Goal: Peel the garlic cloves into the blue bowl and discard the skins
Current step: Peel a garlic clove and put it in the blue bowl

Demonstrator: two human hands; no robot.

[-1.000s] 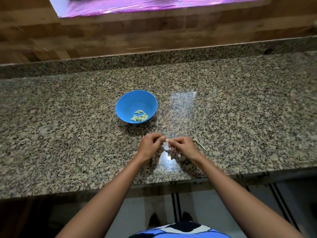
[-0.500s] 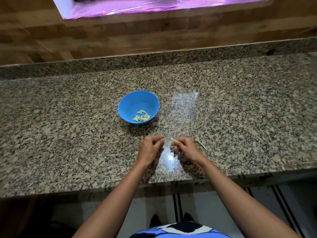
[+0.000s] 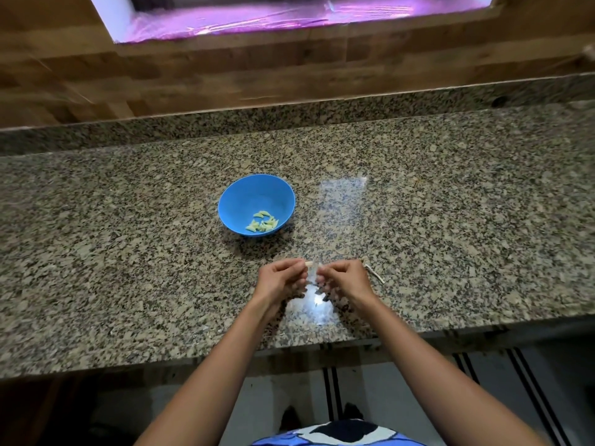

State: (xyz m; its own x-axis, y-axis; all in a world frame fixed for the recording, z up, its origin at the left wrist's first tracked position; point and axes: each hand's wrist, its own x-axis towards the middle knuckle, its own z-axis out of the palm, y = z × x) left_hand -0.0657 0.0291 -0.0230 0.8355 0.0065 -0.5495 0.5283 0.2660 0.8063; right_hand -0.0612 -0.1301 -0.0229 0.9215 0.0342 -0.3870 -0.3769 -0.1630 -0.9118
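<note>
Two bare hands work a garlic clove over a speckled granite worktop, with a blue bowl just beyond them.

The left hand pinches a small pale garlic clove between thumb and forefinger, its other fingers curled under. The right hand sits just beside it at 3 o'clock, fingers curled towards the clove. Their tips are blurred, so I cannot tell whether they grip anything. The blue bowl stands on the worktop at 11 o'clock from the hands, near but apart, with a small heap of peeled cloves at its bottom. A thin dry stalk lies on the worktop at 3 o'clock, just beside the right hand.
</note>
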